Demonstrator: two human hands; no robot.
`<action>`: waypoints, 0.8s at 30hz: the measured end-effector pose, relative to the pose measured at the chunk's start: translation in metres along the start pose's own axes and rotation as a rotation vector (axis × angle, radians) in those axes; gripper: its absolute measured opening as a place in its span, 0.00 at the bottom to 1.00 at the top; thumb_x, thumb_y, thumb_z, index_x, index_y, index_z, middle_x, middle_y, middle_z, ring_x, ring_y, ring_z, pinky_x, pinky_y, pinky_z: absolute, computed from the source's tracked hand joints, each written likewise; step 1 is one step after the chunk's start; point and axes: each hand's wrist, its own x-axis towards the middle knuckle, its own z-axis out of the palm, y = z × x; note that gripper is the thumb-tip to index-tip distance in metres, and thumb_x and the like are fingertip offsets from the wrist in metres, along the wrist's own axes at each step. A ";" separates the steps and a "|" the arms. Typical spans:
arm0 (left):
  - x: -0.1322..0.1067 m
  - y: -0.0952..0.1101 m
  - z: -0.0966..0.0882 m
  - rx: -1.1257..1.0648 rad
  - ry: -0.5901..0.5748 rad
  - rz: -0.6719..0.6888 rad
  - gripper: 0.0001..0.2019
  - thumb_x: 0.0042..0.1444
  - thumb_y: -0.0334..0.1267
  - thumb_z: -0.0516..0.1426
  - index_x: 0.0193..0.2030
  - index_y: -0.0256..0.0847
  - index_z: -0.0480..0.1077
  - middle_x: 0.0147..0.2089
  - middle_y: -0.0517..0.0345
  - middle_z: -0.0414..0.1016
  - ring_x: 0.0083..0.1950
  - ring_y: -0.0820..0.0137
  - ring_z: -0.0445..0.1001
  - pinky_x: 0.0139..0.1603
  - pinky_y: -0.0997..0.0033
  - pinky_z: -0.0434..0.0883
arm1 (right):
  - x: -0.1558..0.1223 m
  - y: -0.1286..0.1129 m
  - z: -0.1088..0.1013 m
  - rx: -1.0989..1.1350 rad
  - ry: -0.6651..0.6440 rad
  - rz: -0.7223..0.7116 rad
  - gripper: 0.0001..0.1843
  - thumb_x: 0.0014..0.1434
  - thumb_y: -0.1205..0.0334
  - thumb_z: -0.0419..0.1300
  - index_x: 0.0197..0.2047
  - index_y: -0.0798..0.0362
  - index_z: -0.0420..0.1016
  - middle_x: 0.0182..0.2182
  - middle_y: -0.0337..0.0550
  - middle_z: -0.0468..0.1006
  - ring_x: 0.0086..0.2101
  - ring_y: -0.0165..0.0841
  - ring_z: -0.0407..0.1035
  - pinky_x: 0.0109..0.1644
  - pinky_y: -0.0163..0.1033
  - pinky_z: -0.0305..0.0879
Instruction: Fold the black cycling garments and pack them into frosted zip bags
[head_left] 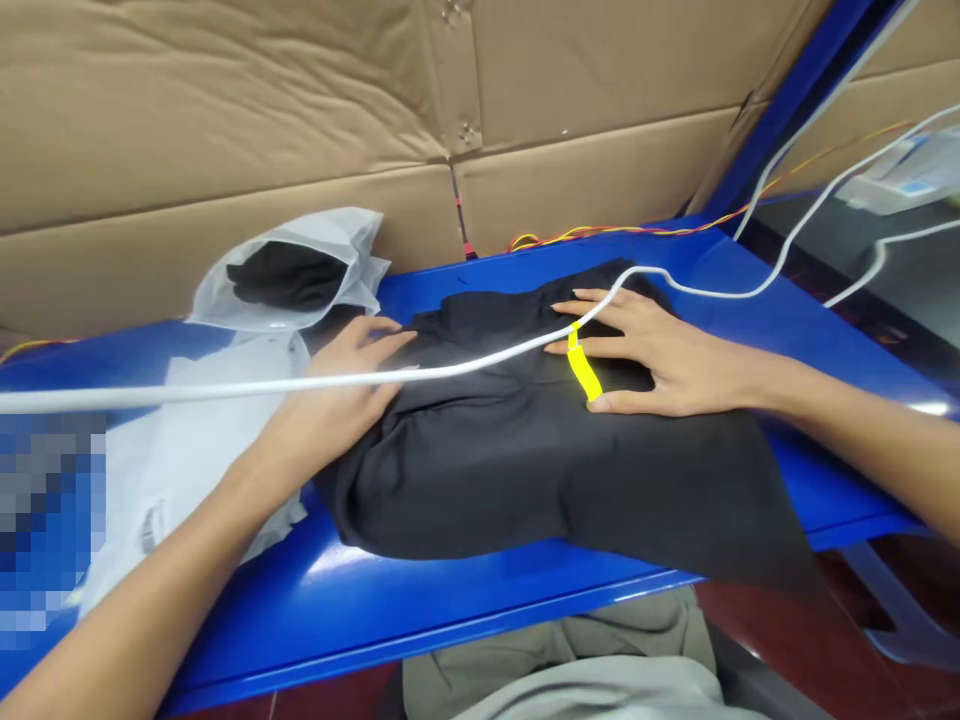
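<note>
your left hand (352, 405) rests with fingers apart on the left part of the wide black fabric piece (480, 490), gripping nothing that shows. your right hand (675, 360) is spread wide on its far right part, thumb tip at the near end of the bright yellow narrow strip (583, 370); no writing can be read on that strip. the fabric lies creased on the glossy blue desk (337, 620), its near right corner reaching past the near edge. to the left lies a frosted white plastic bag (225, 430) with small dark print (154, 525), too blurred to read. beyond it, another translucent plastic bag (356, 235) gapes around a black cloth bundle (292, 275). a thick white cable (262, 388) crosses in front of your hands.
</note>
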 end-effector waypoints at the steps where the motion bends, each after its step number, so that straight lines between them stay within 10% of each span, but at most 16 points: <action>1: 0.000 0.000 0.000 0.002 0.015 -0.003 0.25 0.74 0.48 0.47 0.66 0.38 0.73 0.68 0.42 0.71 0.67 0.51 0.74 0.71 0.48 0.71 | 0.000 0.000 0.001 -0.027 -0.029 0.010 0.35 0.71 0.34 0.56 0.74 0.42 0.69 0.77 0.55 0.59 0.75 0.59 0.50 0.75 0.76 0.47; 10: 0.001 0.039 -0.015 0.017 0.121 0.065 0.21 0.76 0.45 0.49 0.64 0.41 0.76 0.68 0.44 0.75 0.70 0.51 0.72 0.74 0.46 0.67 | 0.004 0.005 -0.002 -0.324 0.172 0.246 0.35 0.74 0.40 0.49 0.69 0.57 0.72 0.64 0.64 0.73 0.63 0.59 0.68 0.69 0.65 0.64; 16: -0.003 0.045 -0.017 -0.096 -0.247 0.359 0.37 0.69 0.63 0.56 0.80 0.53 0.58 0.85 0.46 0.46 0.84 0.39 0.44 0.80 0.26 0.45 | 0.002 0.018 0.000 -0.378 0.095 0.394 0.32 0.73 0.45 0.48 0.66 0.60 0.74 0.54 0.63 0.79 0.55 0.56 0.73 0.64 0.59 0.69; 24: -0.005 0.047 -0.015 -0.056 -0.391 0.305 0.41 0.68 0.68 0.53 0.82 0.61 0.48 0.87 0.50 0.34 0.85 0.36 0.35 0.78 0.20 0.38 | 0.003 0.016 -0.006 -0.497 0.093 0.701 0.43 0.69 0.34 0.50 0.72 0.60 0.65 0.58 0.72 0.76 0.56 0.71 0.71 0.51 0.66 0.73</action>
